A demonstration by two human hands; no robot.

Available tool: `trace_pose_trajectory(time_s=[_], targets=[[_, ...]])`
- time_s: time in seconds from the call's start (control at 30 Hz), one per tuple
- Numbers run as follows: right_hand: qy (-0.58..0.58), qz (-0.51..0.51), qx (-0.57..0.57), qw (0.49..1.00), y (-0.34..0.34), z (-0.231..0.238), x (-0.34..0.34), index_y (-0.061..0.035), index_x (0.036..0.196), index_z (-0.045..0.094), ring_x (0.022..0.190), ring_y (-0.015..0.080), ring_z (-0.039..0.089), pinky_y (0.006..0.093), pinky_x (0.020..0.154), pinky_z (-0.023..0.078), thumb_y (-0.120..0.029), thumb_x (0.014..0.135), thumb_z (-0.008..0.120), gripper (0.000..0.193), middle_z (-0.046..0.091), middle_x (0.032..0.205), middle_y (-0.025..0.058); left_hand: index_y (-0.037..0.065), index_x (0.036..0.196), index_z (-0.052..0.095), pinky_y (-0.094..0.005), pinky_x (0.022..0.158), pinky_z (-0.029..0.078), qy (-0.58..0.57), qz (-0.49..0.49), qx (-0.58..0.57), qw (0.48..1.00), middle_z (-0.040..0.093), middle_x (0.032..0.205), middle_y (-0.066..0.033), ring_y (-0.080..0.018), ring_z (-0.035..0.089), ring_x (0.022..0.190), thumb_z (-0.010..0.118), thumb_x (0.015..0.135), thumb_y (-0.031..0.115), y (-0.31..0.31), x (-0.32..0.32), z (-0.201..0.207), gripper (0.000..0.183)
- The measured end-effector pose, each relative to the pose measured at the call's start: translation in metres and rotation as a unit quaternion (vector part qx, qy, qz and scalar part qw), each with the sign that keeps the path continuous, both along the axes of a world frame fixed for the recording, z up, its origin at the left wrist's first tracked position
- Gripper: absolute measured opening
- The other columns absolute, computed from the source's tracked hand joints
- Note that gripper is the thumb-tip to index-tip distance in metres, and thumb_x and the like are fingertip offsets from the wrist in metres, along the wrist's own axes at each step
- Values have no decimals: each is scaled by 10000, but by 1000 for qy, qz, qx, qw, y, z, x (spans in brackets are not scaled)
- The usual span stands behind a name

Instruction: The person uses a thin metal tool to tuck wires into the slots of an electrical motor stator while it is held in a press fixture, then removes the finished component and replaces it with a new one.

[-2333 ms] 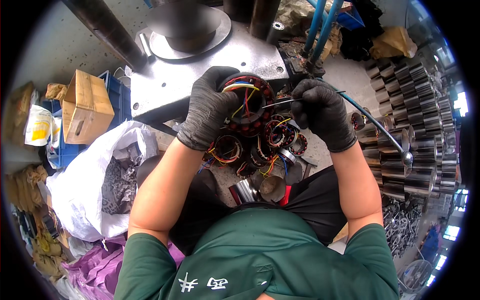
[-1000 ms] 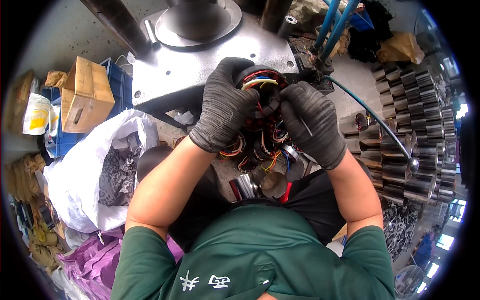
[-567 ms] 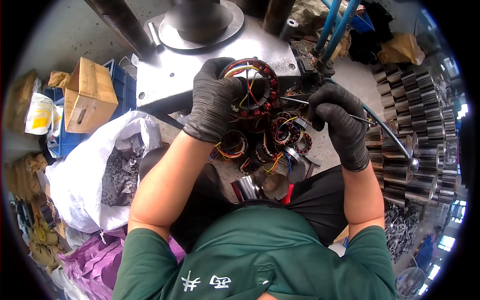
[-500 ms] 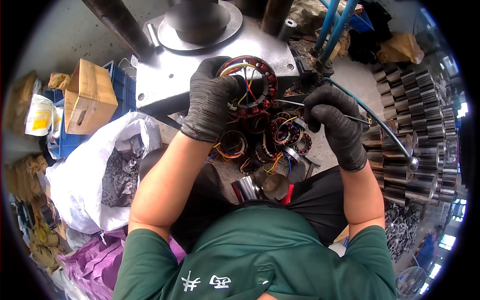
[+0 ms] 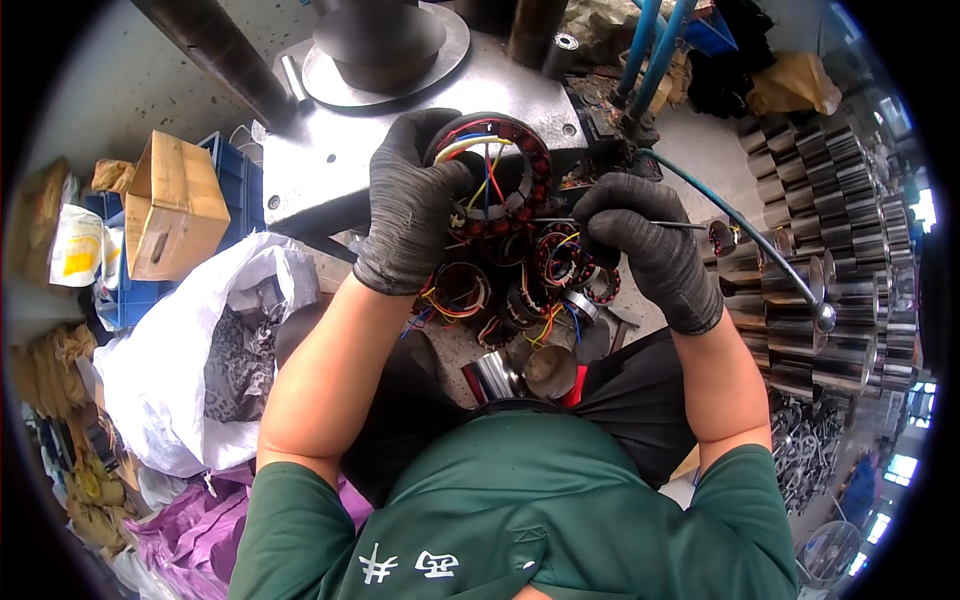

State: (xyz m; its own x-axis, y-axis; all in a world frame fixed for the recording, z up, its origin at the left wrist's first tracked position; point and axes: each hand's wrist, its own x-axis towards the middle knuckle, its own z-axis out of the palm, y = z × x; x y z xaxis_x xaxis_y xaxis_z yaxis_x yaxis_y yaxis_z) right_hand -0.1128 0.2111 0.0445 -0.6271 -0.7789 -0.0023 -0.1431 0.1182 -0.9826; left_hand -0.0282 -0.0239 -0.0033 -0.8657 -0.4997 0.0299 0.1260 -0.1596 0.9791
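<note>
Both my hands wear dark knit gloves. With fingers closed, my left hand grips the left side of a wire-wound stator ring with dark red coils. Yellow, red, blue and white leads cross the ring's open middle. The stator is held up above the floor, in front of the metal plate. My right hand is curled around a thin metal rod, which lies nearly level. The rod's left end points to the lower right of the ring; whether they touch, I cannot tell. More stators lie in a pile below.
A thick metal press plate with dark columns stands ahead. At the right, a ball-ended lever juts out before stacked steel cylinders. A steel sleeve sits between my legs. To the left are a white sack and cardboard box.
My right hand has shifted slightly left, and the rod has swung from a downward slope to nearly level. The stator has turned a little in my left hand. The whole view has shifted slightly.
</note>
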Motion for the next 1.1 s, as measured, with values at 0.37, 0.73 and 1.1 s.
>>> trace_pose_trajectory(time_s=[0.37, 0.73, 1.1], targets=[[-101, -18, 11, 995, -4, -2, -7, 26, 982, 715, 628, 119, 646, 262, 585, 535, -145, 905, 625, 208, 701, 753, 80, -97, 1245, 574, -371, 771, 674, -4, -28, 53, 998, 709, 1080, -228, -285, 753, 911, 541, 737, -50, -2, 2, -2, 511], [-84, 6, 25, 996, -4, -6, -8, 23, 972, 708, 659, 151, 655, 298, 615, 543, -75, 910, 600, 159, 701, 775, 91, -90, 1242, 584, -351, 885, 639, -14, -12, 36, 999, 718, 1073, -203, -250, 741, 952, 610, 747, -75, 6, -2, -1, 496], [259, 33, -15, 965, -6, -18, 9, 10, 965, 694, 765, 265, 675, 376, 737, 561, -33, 881, 635, 111, 666, 829, 129, -99, 1287, 574, -334, 900, 628, -38, 14, -71, 997, 709, 1143, -191, -242, 736, 974, 569, 697, -43, 5, -2, -6, 593]])
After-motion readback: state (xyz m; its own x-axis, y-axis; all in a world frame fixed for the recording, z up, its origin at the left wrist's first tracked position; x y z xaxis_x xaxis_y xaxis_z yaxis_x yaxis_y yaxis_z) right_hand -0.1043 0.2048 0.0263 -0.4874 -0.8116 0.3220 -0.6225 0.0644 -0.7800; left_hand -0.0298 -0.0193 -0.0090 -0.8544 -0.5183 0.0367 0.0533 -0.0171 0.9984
